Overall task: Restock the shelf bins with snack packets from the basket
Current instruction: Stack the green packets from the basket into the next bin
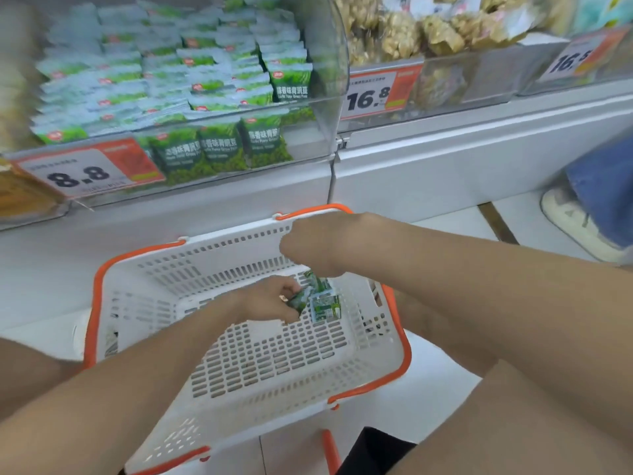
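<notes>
- The white perforated plastic basket (260, 365) with an orange rim sits on the pale floor, directly below the camera and in front of the shelf base.
- Both bare forearms reach down into the basket from the near edge.
- The left hand (270, 299) is closed on a green snack packet (297, 301), low against the basket floor.
- The right hand (315, 246) is above and just behind the left hand, closed on another green packet (317, 282) that hangs below it.
- A third green-and-white packet (325, 307) lies on the basket floor, just beside the left hand.
- The left shelf bin (205, 186), a clear-fronted compartment, is packed with rows of matching green pea packets (219, 150); its price tag (89, 171) reads 8.8.
- The adjacent bin (479, 80) to the right holds bags of a pale brown snack (442, 32), tagged 16.8 (376, 94).
- A shoe (575, 221) and blue trouser leg of another person stand at the far right.
</notes>
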Action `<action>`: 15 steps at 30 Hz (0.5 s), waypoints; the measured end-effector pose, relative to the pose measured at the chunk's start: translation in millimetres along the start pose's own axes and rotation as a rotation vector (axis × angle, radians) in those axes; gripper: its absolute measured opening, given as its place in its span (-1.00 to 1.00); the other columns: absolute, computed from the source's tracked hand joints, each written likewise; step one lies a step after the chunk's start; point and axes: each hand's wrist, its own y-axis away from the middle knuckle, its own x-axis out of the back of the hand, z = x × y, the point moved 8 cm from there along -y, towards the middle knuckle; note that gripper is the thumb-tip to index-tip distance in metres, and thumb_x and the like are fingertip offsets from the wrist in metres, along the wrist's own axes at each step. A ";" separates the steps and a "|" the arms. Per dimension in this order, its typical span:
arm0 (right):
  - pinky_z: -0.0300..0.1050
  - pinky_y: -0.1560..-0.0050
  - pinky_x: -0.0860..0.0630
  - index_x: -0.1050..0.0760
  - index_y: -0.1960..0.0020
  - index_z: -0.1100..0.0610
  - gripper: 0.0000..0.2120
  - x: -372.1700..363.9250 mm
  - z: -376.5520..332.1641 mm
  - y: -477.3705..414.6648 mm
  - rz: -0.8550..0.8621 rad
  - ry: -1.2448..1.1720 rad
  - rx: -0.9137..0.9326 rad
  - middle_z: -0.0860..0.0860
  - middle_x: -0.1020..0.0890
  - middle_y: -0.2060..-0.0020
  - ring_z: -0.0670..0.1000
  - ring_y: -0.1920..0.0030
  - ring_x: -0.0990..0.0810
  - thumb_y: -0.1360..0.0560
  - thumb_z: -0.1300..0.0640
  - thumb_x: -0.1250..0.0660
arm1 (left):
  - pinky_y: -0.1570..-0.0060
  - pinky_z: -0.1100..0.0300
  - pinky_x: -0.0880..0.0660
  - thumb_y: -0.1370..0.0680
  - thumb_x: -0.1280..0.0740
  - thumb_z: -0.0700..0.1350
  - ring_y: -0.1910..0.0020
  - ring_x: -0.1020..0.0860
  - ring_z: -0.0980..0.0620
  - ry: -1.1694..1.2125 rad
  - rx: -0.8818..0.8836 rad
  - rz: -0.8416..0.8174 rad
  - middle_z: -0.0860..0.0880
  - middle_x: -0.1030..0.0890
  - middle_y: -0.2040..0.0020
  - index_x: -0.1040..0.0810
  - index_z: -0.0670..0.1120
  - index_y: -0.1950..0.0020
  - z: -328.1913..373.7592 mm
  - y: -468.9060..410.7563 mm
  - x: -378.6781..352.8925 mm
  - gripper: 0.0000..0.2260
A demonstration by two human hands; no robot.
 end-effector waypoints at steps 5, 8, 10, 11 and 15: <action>-0.01 0.10 -0.45 -0.38 -0.29 0.06 -0.55 45.0 12.1 12.1 0.164 -0.263 0.013 0.01 -0.41 -0.04 0.08 0.00 -0.49 -0.50 0.08 -0.49 | -0.18 0.01 -0.55 -0.48 -0.34 -0.42 -0.22 -0.65 -0.10 0.227 -0.148 -0.100 -0.17 -0.64 -0.27 -0.57 -0.18 -0.25 79.5 72.1 40.1 -0.64; -0.10 0.15 -0.35 -0.52 -0.15 0.04 -0.75 74.1 16.0 23.4 0.280 -0.384 0.045 -0.11 -0.56 0.10 -0.04 0.11 -0.51 -0.53 0.00 -0.46 | -0.02 0.15 -0.50 -0.45 -0.26 -0.49 -0.22 -0.63 -0.14 0.272 -0.231 -0.081 -0.26 -0.62 -0.29 -0.50 -0.30 -0.30 114.2 116.8 58.3 -0.58; -0.13 0.19 -0.47 -0.58 -0.08 0.04 -0.85 91.9 21.7 35.5 0.329 -0.530 0.042 -0.11 -0.68 0.20 -0.13 0.22 -0.59 -0.58 0.00 -0.42 | -0.06 0.15 -0.49 -0.43 -0.25 -0.43 -0.23 -0.63 -0.16 0.328 -0.267 -0.043 -0.25 -0.63 -0.31 -0.49 -0.29 -0.33 129.2 142.3 70.1 -0.54; -0.18 0.20 -0.50 -0.60 -0.07 0.05 -0.87 100.4 24.7 40.7 0.361 -0.582 0.037 -0.08 -0.71 0.22 -0.14 0.24 -0.62 -0.59 0.00 -0.40 | -0.10 0.15 -0.54 -0.43 -0.25 -0.42 -0.25 -0.63 -0.17 0.368 -0.277 -0.030 -0.24 -0.65 -0.29 -0.51 -0.28 -0.33 135.3 154.2 75.1 -0.55; -0.20 0.29 -0.40 -0.61 0.08 0.06 -0.83 132.4 43.8 57.0 0.571 -0.610 -0.045 -0.01 -0.67 0.29 -0.05 0.28 -0.58 -0.63 0.00 -0.35 | -0.28 -0.05 -0.59 -0.59 -0.26 -0.49 -0.09 -0.69 -0.13 0.430 -0.403 0.065 -0.12 -0.72 0.06 -0.64 -0.23 -0.10 167.9 190.6 93.9 -0.75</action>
